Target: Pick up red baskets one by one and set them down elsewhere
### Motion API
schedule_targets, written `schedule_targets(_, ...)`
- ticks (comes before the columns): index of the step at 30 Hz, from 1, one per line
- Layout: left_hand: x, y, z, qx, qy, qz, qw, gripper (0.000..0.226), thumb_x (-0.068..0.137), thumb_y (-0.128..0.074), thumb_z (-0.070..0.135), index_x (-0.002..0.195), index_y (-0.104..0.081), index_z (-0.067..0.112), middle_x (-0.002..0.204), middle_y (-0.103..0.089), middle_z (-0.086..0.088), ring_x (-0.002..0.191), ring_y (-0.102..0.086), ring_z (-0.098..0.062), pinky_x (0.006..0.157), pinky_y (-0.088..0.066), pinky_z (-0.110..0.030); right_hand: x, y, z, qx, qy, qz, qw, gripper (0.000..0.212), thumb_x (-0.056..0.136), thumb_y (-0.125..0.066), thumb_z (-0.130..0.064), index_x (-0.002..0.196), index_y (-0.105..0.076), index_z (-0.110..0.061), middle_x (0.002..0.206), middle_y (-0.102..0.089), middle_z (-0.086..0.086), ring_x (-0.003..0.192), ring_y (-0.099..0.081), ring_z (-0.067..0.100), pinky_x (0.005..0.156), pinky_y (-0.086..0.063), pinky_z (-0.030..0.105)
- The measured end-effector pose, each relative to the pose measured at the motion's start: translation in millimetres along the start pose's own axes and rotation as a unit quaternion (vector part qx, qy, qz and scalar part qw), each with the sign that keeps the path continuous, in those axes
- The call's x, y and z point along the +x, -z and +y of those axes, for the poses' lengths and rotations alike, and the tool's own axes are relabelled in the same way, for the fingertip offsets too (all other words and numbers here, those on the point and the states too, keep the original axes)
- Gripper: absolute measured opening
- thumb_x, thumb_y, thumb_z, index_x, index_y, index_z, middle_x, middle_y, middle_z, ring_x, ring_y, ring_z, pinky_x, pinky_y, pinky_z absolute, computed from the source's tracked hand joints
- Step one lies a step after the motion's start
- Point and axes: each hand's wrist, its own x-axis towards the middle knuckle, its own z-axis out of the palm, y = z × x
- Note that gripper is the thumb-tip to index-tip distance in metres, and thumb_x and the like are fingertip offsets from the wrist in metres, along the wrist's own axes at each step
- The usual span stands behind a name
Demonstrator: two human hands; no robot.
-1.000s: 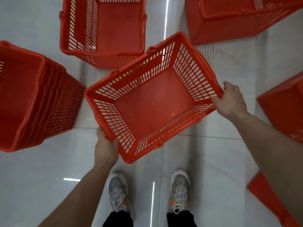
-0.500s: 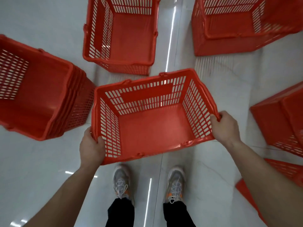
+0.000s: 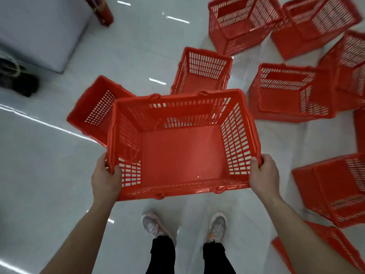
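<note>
Change: since the earlier frame I am seeing the held basket (image 3: 181,143) squaring up in front of me, its long sides now running left to right, while the view is swinging up to take in more floor and more baskets.
Held basket: it is hanging in the air between both hands, above the white floor (image 3: 49,184) and ahead of my two shoes (image 3: 156,227), mouth up, tilted slightly toward me, nothing inside.
Left hand: my left hand (image 3: 105,179) is gripping the near left corner of the rim, thumb curling over the edge and the fingers wrapping underneath.
Right hand: my right hand (image 3: 263,176) is clamping the near right corner the same way, thumb lying on the rim.
Stack: a stack of nested baskets (image 3: 94,109) is lying tipped on its side just behind the held basket's left end, partly hidden by it.
Upright basket: a single basket (image 3: 203,72) is standing behind the far rim.
Right group: more red baskets are sitting scattered to the right, one (image 3: 290,91) just beside the held basket's far right corner, another (image 3: 335,186) near my right forearm, others further back (image 3: 243,22).
Far left: a grey cabinet (image 3: 39,28) is standing at the top left, with a dark blurred object (image 3: 17,80) at its foot; I cannot tell what it is.
</note>
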Motion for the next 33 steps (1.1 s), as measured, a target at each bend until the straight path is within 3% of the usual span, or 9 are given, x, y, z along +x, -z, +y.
schedule_targets(4,42,72,-13,-0.016,0.019,0.003,1.000,0.050,0.094,-0.060,0.022,0.141,-0.046,0.022,0.123,-0.064,-0.007,0.103,-0.064,-0.029,0.089,-0.052,-0.048,-16,-21,-80,0.017,0.026,-0.018,0.999,0.028,0.100,-0.050,-0.025,0.113,-0.062,-0.003,0.110,-0.065,0.015,0.100,-0.060,0.033,0.079,-0.042,0.034)
schedule_targets(9,108,139,-24,-0.024,0.004,0.028,0.999,0.044,0.094,-0.057,0.016,0.137,-0.052,0.017,0.113,-0.065,-0.002,0.095,-0.063,-0.025,0.083,-0.049,-0.040,-33,-63,-162,0.025,0.023,-0.040,0.999,0.030,0.100,-0.049,-0.028,0.114,-0.061,-0.003,0.108,-0.065,0.014,0.097,-0.061,0.032,0.075,-0.041,0.033)
schedule_targets(14,187,174,-41,0.008,-0.020,0.036,0.999,0.046,0.092,-0.059,0.016,0.138,-0.052,0.015,0.115,-0.068,-0.009,0.085,-0.058,-0.017,0.079,-0.048,-0.037,-41,-116,-204,0.036,0.000,-0.062,0.997,0.027,0.099,-0.054,-0.038,0.107,-0.059,-0.013,0.091,-0.062,-0.001,0.070,-0.054,0.006,0.056,-0.036,0.019)
schedule_targets(18,254,178,-55,0.033,-0.025,0.020,0.999,0.045,0.092,-0.060,0.022,0.136,-0.053,0.021,0.112,-0.068,-0.002,0.082,-0.061,-0.016,0.075,-0.048,-0.032,-41,-169,-224,0.063,-0.025,-0.063,0.996,0.025,0.098,-0.051,-0.047,0.099,-0.054,-0.022,0.086,-0.061,-0.005,0.077,-0.062,0.017,0.065,-0.045,0.030)
schedule_targets(23,331,172,-71,0.070,-0.007,0.013,0.997,0.046,0.093,-0.060,0.034,0.138,-0.050,0.025,0.113,-0.068,0.000,0.081,-0.064,-0.014,0.073,-0.054,-0.036,-38,-235,-257,0.101,-0.053,-0.052,0.992,0.030,0.100,-0.045,-0.051,0.093,-0.054,-0.024,0.083,-0.061,-0.013,0.075,-0.062,0.009,0.063,-0.048,0.030)
schedule_targets(29,410,163,-70,0.098,-0.014,-0.023,0.995,0.044,0.096,-0.059,0.033,0.138,-0.049,0.026,0.118,-0.067,-0.001,0.085,-0.062,-0.014,0.077,-0.053,-0.039,-55,-288,-283,0.100,-0.112,-0.009,0.989,0.029,0.102,-0.046,-0.043,0.093,-0.056,-0.018,0.086,-0.064,0.000,0.080,-0.062,0.024,0.073,-0.051,0.040)
schedule_targets(33,455,150,-70,0.100,-0.034,-0.051,0.993,0.044,0.094,-0.058,0.026,0.138,-0.050,0.023,0.121,-0.066,-0.002,0.088,-0.057,-0.011,0.074,-0.045,-0.029,-88,-320,-291,0.087,-0.178,0.008,0.980,0.032,0.102,-0.042,-0.041,0.102,-0.058,-0.013,0.096,-0.066,0.009,0.089,-0.063,0.031,0.081,-0.052,0.047)
